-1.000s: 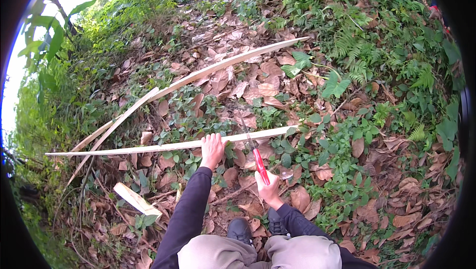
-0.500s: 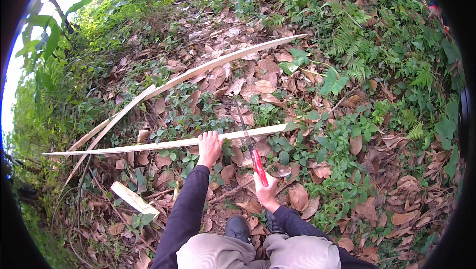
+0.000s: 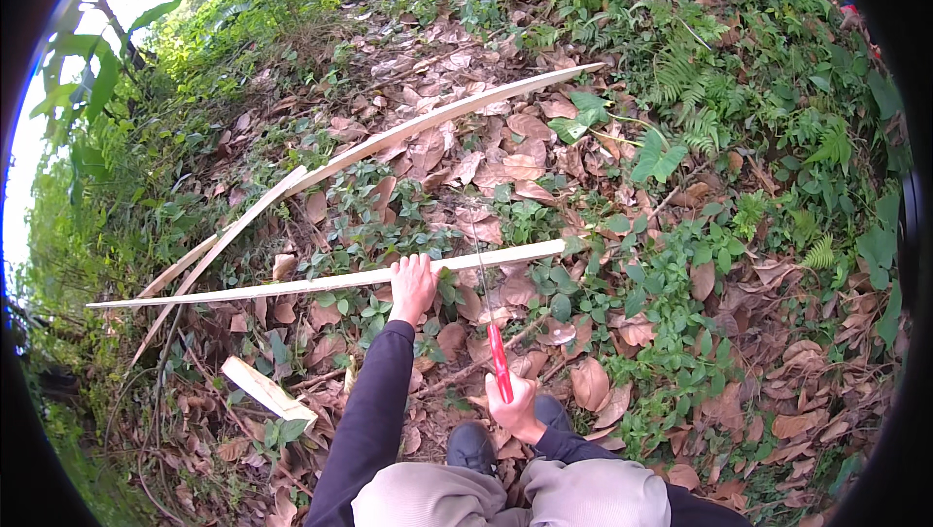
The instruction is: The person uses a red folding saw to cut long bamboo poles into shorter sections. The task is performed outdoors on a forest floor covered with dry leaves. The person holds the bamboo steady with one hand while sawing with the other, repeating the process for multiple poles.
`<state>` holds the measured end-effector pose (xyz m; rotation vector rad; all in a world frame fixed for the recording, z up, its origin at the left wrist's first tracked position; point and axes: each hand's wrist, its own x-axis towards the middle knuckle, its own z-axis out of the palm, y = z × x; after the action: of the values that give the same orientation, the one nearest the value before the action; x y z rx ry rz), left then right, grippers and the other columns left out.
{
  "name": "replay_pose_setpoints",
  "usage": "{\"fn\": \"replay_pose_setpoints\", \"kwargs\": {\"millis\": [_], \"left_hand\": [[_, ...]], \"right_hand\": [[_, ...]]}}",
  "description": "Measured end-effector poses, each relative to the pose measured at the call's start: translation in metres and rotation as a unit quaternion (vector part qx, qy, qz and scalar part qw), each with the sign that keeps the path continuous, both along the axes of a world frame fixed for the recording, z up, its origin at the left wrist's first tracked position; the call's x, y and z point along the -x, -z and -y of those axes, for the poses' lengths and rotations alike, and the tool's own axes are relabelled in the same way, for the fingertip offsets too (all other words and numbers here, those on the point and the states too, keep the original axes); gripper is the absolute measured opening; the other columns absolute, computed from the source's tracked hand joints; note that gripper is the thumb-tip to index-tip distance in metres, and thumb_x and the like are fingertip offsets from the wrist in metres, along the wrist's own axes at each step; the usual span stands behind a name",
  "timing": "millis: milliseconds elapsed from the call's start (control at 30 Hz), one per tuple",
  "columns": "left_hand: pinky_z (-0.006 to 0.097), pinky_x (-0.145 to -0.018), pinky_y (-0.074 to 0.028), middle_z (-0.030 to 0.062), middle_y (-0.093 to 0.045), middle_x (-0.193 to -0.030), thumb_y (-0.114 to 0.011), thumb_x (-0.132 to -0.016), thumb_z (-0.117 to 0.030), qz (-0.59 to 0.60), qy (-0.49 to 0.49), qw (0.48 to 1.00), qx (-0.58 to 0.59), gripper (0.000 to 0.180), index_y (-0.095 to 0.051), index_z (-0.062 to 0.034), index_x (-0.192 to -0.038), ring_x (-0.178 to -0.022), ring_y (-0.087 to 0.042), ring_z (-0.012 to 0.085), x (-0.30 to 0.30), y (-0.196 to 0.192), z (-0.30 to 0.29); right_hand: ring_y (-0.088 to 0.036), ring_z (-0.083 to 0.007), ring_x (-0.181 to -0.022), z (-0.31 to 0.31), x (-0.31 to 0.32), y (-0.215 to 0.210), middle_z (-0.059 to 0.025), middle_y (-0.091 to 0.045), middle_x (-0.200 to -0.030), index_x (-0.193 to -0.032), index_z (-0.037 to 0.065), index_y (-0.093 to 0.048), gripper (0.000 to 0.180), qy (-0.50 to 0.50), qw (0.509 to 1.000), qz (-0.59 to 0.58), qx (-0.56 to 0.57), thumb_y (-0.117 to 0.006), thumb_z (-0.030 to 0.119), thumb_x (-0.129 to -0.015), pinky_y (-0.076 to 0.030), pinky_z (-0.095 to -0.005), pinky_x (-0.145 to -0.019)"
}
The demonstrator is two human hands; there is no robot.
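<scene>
A long, pale wooden strip (image 3: pixel 282 288) lies across the ground in front of me, its left end resting over another strip. My left hand (image 3: pixel 413 288) is closed over it near the middle. In my right hand (image 3: pixel 515 406) is a hand saw (image 3: pixel 499 357) with a red handle. Its thin blade points away from me and crosses the strip a little right of my left hand. Whether the teeth have cut into the wood I cannot tell.
Beyond it, a longer pale strip (image 3: pixel 437 117) lies slantwise, with another thin strip (image 3: pixel 225 235) crossing it at the left. A short wood block (image 3: pixel 267 393) sits near my left forearm. Dry leaves (image 3: pixel 714 410) and green plants (image 3: pixel 661 303) cover the ground. My shoes (image 3: pixel 472 446) are just below the saw.
My right hand has drawn the saw back toward me, and its handle is now closer to my shoes. My left hand stays on the strip.
</scene>
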<state>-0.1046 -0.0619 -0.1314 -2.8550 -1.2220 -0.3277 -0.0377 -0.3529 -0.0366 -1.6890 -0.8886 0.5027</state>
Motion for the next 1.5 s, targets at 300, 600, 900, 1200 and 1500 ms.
{"fn": "replay_pose_setpoints", "kwargs": {"millis": [300, 600, 900, 1200, 1500], "left_hand": [[0.045, -0.087, -0.036, 0.0103, -0.053, -0.094, -0.058, -0.094, -0.041, 0.008, 0.001, 1.000, -0.023, 0.035, -0.055, -0.0074, -0.102, -0.094, -0.050, 0.0294, -0.002, 0.007, 0.002], [0.043, -0.088, -0.036, 0.0080, -0.052, -0.097, -0.071, -0.085, -0.034, 0.020, 0.013, 1.000, -0.019, 0.036, -0.055, -0.0091, -0.104, -0.098, -0.051, 0.0263, 0.002, -0.014, 0.014], [0.043, -0.074, -0.049, 0.0100, -0.059, -0.098, -0.072, -0.086, -0.036, -0.047, 0.058, 0.991, 0.114, 0.038, -0.053, -0.0069, -0.103, -0.087, -0.066, 0.0295, 0.009, -0.018, -0.003], [0.043, -0.075, -0.052, 0.0116, -0.054, -0.101, -0.067, -0.089, -0.033, -0.007, 0.122, 0.992, 0.045, 0.034, -0.054, -0.0066, -0.106, -0.089, -0.065, 0.0289, 0.008, -0.034, -0.016], [0.041, -0.062, -0.052, 0.0074, -0.062, -0.082, -0.059, -0.097, -0.030, 0.036, 0.178, 0.981, 0.065, 0.021, -0.057, -0.0100, -0.091, -0.075, -0.067, 0.0282, 0.012, -0.031, -0.028]], "right_hand": [[-0.050, -0.0229, -0.041, -0.004, -0.010, -0.012, -0.0115, -0.050, -0.051, -0.068, 0.001, -0.056, 0.027, 0.034, 0.997, -0.059, 0.019, -0.068, 0.012, -0.090, -0.035, -0.0377, -0.044], [-0.047, -0.0090, -0.050, 0.025, -0.045, -0.028, -0.0029, -0.051, -0.055, -0.073, 0.000, -0.061, 0.023, 0.032, 0.973, -0.228, 0.027, -0.068, 0.012, -0.092, -0.035, -0.0315, -0.047], [-0.050, -0.0199, -0.043, 0.023, -0.034, -0.045, -0.0114, -0.050, -0.052, -0.072, 0.000, -0.060, 0.030, 0.007, 0.998, -0.055, 0.035, -0.068, 0.018, -0.094, -0.037, -0.0367, -0.046], [-0.044, -0.0082, -0.050, 0.006, -0.065, -0.047, -0.0040, -0.050, -0.054, -0.074, -0.001, -0.061, 0.025, 0.031, 0.960, -0.273, 0.056, -0.067, 0.013, -0.094, -0.034, -0.0323, -0.047], [-0.048, -0.0100, -0.051, -0.006, -0.079, -0.045, -0.0047, -0.052, -0.056, -0.076, -0.002, -0.062, 0.022, 0.029, 0.970, -0.239, 0.048, -0.067, 0.012, -0.093, -0.037, -0.0322, -0.049]]}}
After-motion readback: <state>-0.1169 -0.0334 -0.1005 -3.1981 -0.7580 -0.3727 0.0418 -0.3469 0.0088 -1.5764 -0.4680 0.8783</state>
